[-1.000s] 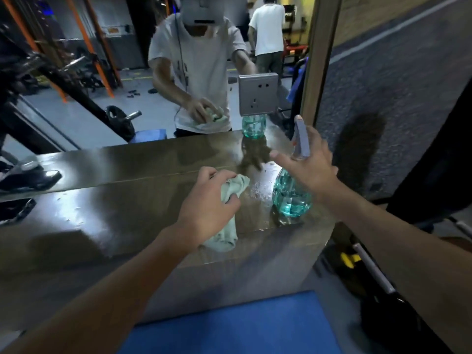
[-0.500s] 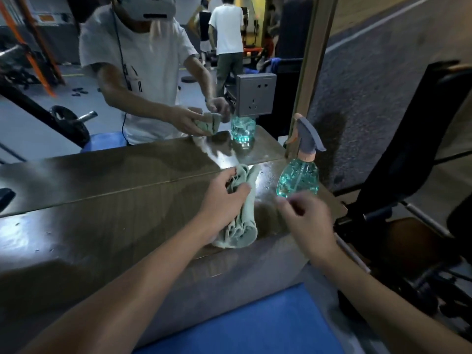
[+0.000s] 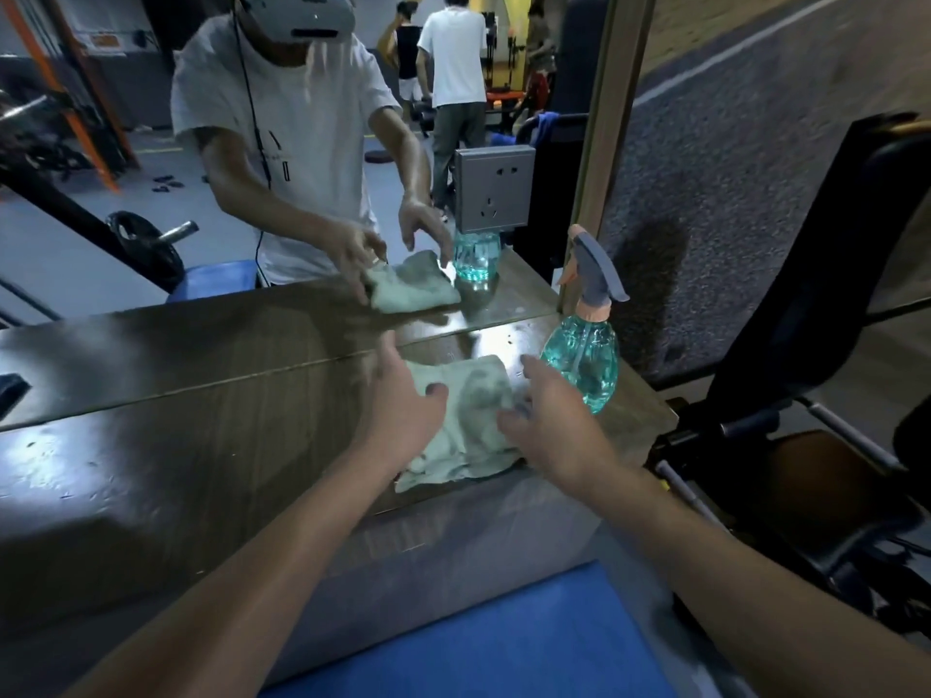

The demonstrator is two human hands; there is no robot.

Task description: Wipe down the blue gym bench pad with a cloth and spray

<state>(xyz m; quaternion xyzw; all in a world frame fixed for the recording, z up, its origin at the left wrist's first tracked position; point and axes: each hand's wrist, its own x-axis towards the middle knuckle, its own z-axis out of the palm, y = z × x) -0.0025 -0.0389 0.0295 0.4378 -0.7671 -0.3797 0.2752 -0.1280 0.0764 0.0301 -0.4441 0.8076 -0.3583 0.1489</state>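
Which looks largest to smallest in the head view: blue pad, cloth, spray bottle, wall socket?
1. blue pad, though nearest the camera and cropped.
2. cloth and spray bottle, too alike to rank.
3. wall socket.

Our left hand [image 3: 403, 408] and right hand [image 3: 551, 433] touch the cloth [image 3: 478, 390] on the ledge [image 3: 201, 445], near the bottle [image 3: 584, 360]; the blue pad [image 3: 478, 642] lies below.

A pale green cloth [image 3: 476, 395] lies rumpled at centre frame. Just right of it, a clear teal spray bottle [image 3: 584, 360] with a grey trigger stands upright. The blue bench pad [image 3: 504, 642] fills bottom centre.
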